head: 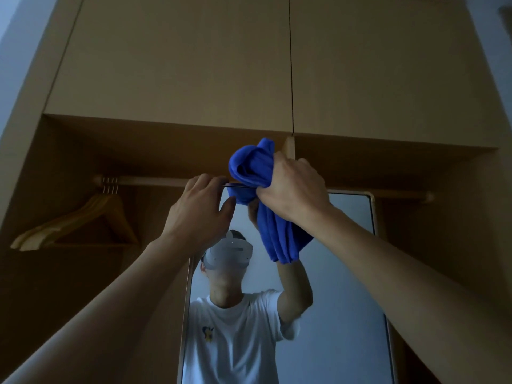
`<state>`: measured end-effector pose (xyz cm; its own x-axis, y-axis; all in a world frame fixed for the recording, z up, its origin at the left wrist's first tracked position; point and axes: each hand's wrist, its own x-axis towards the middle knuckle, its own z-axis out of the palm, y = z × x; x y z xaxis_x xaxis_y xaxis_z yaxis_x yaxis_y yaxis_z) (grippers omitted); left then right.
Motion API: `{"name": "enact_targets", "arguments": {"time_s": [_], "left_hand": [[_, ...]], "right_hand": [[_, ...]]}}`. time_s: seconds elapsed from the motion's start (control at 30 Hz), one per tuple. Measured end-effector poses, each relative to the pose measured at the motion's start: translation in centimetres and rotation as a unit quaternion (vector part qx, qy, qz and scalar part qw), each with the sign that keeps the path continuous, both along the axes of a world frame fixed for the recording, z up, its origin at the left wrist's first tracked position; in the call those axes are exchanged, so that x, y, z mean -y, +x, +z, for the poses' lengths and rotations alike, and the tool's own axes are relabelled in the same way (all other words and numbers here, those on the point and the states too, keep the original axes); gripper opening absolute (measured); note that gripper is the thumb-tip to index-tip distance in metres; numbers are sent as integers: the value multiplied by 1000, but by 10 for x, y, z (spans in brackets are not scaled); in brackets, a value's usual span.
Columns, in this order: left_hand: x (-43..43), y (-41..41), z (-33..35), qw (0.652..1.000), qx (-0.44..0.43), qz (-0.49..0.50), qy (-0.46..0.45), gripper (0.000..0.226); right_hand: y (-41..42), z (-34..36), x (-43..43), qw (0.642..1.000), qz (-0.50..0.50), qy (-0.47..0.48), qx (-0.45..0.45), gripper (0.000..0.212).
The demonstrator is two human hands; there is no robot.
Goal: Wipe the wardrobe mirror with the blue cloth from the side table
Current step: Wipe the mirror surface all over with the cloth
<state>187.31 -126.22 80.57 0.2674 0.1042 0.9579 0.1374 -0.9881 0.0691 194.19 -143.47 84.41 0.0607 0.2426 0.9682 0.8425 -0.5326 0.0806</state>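
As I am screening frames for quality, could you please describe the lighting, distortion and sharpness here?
Head view: dim, bluish light; the wardrobe interior is dark around the hangers; wide-angle lens bows its edges; the blue cloth looks sharp; no glare on the mirror.

The mirror (346, 273) leaves view at six o'clock; the left hand (198, 214) hides its eleven o'clock corner, the right hand (293, 189) part of the cloth (255, 164).

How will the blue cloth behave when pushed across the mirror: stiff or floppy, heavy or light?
Probably floppy: the blue cloth bunches in the right hand and its free end hangs in soft folds. Likely light, since one hand holds it raised. It should glide over the mirror, whose top edge the left hand holds.
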Motion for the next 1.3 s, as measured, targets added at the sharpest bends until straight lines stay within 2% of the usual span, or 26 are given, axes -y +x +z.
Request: {"name": "enact_targets", "arguments": {"time_s": [0.17, 0.37, 0.53, 0.7, 0.9, 1.03, 1.2, 1.3], "left_hand": [[-2, -1, -2, 1000, 9, 5, 8, 48], [-2, -3, -3, 1000, 8, -12, 11, 50], [-5, -9, -2, 997, 24, -65, -24, 48], [-3, -11, -8, 993, 23, -102, -52, 56], [-6, -16, -17, 961, 38, -193, -195, 72], [-3, -20, -29, 960, 29, -211, -183, 58], [2, -30, -35, 958, 15, -209, -194, 64], [4, -37, -41, 957, 2, -202, -206, 69]], "right_hand": [[21, -7, 28, 999, -24, 21, 2, 31], [48, -11, 78, 992, -99, 59, -49, 32], [45, -11, 75, 990, -114, 65, -51, 30], [17, -11, 35, 997, -69, 35, -13, 28], [-20, -2, -20, 1000, -20, 11, 9, 28], [-40, 0, -52, 1000, 16, -9, 25, 28], [-44, 4, -57, 998, 41, -33, 16, 24], [-31, 4, -40, 999, 23, -26, 11, 25]]}}
